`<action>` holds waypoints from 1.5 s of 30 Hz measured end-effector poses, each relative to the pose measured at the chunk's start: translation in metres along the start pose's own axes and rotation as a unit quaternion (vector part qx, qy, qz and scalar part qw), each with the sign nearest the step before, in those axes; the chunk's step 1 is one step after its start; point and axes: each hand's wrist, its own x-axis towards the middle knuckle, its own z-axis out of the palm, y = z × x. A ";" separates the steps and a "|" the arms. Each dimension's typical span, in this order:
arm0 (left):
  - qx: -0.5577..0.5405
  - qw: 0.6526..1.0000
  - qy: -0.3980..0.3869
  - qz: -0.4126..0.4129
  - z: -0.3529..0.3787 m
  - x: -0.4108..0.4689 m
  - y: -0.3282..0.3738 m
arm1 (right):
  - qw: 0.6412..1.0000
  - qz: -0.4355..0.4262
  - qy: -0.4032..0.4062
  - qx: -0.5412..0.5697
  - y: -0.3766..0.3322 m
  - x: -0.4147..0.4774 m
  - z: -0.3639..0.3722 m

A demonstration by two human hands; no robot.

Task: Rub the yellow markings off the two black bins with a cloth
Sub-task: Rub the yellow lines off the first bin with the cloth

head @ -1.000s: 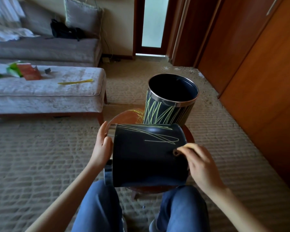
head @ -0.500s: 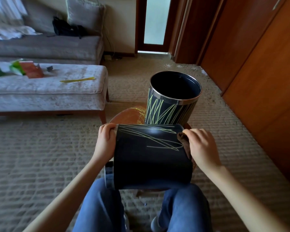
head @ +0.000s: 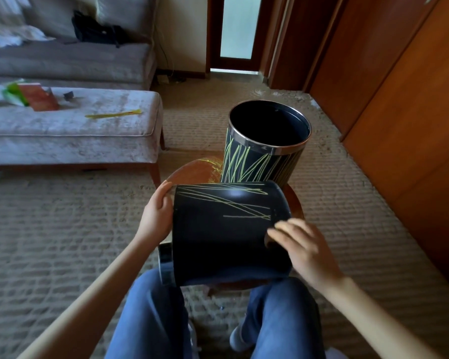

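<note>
A black bin [head: 218, 237] lies on its side across my knees and a small round wooden table [head: 195, 169], its metal rim to the left. Yellow lines cross its upper far part. My left hand [head: 157, 213] grips its left side. My right hand [head: 303, 247] presses a dark brown cloth [head: 267, 242] against the bin's right side; the cloth is almost hidden under my fingers. A second black bin [head: 265, 154] stands upright on the table behind, with many yellow strokes on its wall.
A grey upholstered bench [head: 70, 130] with a yellow stick [head: 113, 114], papers and small items stands to the left, a sofa behind it. Wooden cupboard doors [head: 410, 125] run along the right. Beige carpet covers the floor.
My right hand with the cloth moved up to the yellow lines at the bin's far right, then came back down toward me. My left hand shifted slightly up the bin's left side.
</note>
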 end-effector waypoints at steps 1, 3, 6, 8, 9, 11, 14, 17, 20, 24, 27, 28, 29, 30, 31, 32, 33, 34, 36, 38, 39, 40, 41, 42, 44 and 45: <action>-0.003 1.000 0.001 0.008 0.001 -0.001 -0.001 | 1.000 0.027 0.003 0.008 0.006 0.016 0.005; -0.005 1.000 0.002 0.016 0.001 -0.002 -0.002 | 0.997 0.069 -0.004 0.026 0.019 0.046 0.014; -0.011 1.000 -0.004 0.013 0.000 0.000 -0.004 | 0.993 0.105 -0.033 0.038 0.031 0.079 0.021; -0.006 1.000 0.000 -0.004 0.000 0.001 -0.005 | 0.991 0.121 -0.025 0.045 0.024 0.079 0.021; -0.005 1.000 0.001 -0.012 0.000 0.003 -0.008 | 0.992 0.119 -0.015 0.049 0.016 0.071 0.020; -0.001 1.000 -0.005 -0.026 0.000 0.007 -0.011 | 0.993 0.099 0.007 0.071 -0.002 0.042 0.015; 0.005 0.999 -0.008 -0.042 0.001 0.004 0.000 | 0.993 0.065 0.031 0.089 -0.020 0.002 0.009; 0.021 0.999 -0.003 -0.043 0.002 -0.003 0.008 | 0.994 0.046 0.046 0.084 -0.023 -0.004 0.011; 0.031 0.999 -0.001 -0.030 0.002 -0.009 0.005 | 0.994 0.055 0.044 0.089 -0.014 0.025 0.016; 0.039 0.999 -0.001 -0.027 0.000 -0.011 0.003 | 0.991 0.097 -0.009 0.089 0.010 0.085 0.026; 0.023 0.999 -0.010 -0.030 0.000 -0.006 0.003 | 0.993 0.098 -0.024 0.069 0.007 0.091 0.026; 0.007 0.999 -0.010 -0.032 0.000 -0.003 0.001 | 0.994 0.088 -0.015 0.064 0.001 0.082 0.023; -0.013 0.999 -0.007 -0.034 0.000 -0.002 0.000 | 0.995 0.075 -0.004 0.063 -0.007 0.070 0.018; -0.031 0.999 -0.001 -0.039 0.001 -0.002 -0.001 | 0.996 0.062 0.006 0.063 -0.014 0.057 0.014; -0.039 0.998 0.001 -0.041 0.001 -0.002 -0.003 | 0.997 0.048 0.010 0.063 -0.022 0.042 0.010; -0.039 0.998 -0.001 -0.038 0.001 -0.003 -0.003 | 0.998 0.030 0.011 0.060 -0.030 0.029 0.006; -0.036 0.999 -0.005 -0.032 0.002 -0.005 -0.003 | 0.998 0.010 0.010 0.054 -0.035 0.019 0.003; -0.031 0.999 -0.009 -0.027 0.002 -0.007 -0.004 | 0.999 -0.010 0.008 0.048 -0.037 0.015 0.002; -0.029 0.999 -0.009 -0.017 0.001 -0.012 -0.005 | 0.999 -0.025 0.003 0.045 -0.034 0.025 0.002; -0.022 1.000 -0.003 -0.006 0.001 -0.019 -0.008 | 0.998 0.002 -0.001 0.060 -0.026 0.054 0.009; -0.019 1.000 -0.001 0.003 0.002 -0.024 -0.009 | 0.997 0.028 -0.007 0.069 -0.022 0.071 0.015; -0.017 1.000 0.002 0.011 0.002 -0.028 -0.009 | 0.996 0.054 -0.021 0.074 -0.018 0.086 0.020; -0.014 1.000 0.004 0.020 0.002 -0.031 -0.010 | 0.993 0.075 -0.038 0.078 -0.015 0.098 0.025; -0.012 1.000 0.005 0.021 0.002 -0.031 -0.010 | 0.991 0.090 -0.051 0.080 -0.014 0.105 0.028; -0.014 1.000 0.006 0.008 0.002 -0.024 -0.009 | 0.992 0.089 -0.047 0.077 -0.019 0.101 0.028; -0.016 1.000 0.006 0.001 0.002 -0.020 -0.009 | 0.994 0.077 -0.033 0.077 -0.024 0.092 0.023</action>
